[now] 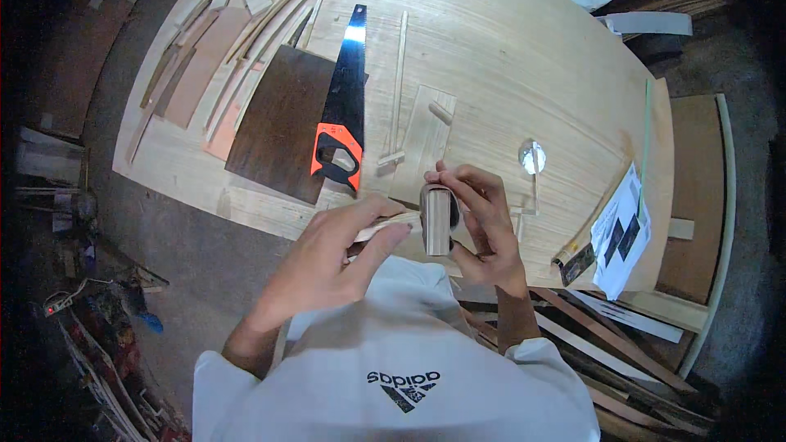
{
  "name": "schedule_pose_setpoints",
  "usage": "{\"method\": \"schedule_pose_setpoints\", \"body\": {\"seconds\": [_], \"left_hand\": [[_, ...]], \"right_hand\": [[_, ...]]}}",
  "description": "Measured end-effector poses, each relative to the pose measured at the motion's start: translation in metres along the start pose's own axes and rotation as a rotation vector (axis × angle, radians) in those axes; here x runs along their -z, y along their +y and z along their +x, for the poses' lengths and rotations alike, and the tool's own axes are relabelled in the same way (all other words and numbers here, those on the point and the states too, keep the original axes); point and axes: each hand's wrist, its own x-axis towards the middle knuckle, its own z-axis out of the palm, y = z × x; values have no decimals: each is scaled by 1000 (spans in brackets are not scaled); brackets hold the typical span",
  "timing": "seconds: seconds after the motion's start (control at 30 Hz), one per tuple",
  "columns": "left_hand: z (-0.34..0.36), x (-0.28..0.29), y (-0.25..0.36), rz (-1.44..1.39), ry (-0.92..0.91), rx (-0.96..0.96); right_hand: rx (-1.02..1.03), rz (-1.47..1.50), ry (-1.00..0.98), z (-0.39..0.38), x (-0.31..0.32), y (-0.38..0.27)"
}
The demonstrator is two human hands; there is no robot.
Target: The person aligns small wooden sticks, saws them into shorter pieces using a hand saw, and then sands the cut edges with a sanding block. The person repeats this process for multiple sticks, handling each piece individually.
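Pinched between the thumb and fingers of my left hand [327,258] is a thin pale wood piece [389,224], its end against the block on the right. My right hand [491,225] grips a small wooden sanding block [439,223] wrapped in a dark sheet that looks like sandpaper. Both hands are just above the near edge of the wooden table, close to my body. Beyond them a handsaw [336,155] with an orange and black handle lies on a dark brown board [278,127]. A flat light board [422,147] lies just past my right hand.
Long thin wood strips [237,57] lie along the left of the table [491,49]. A shiny round disc [532,157] sits at the right. Printed paper [621,229] hangs over the right edge, beside a dark-ended strip [575,266]. Stacked boards [622,352] stand below.
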Motion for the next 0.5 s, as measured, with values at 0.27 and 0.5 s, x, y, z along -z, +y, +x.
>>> {"method": "schedule_pose_setpoints", "body": {"seconds": [0.27,0.5], "left_hand": [[9,3,-4,177,-2,-85],[10,6,-6,205,-7,-115]], "right_hand": [[-37,-197,-161,13,11,-4],[27,-223,-113,12,4,-3]]}}
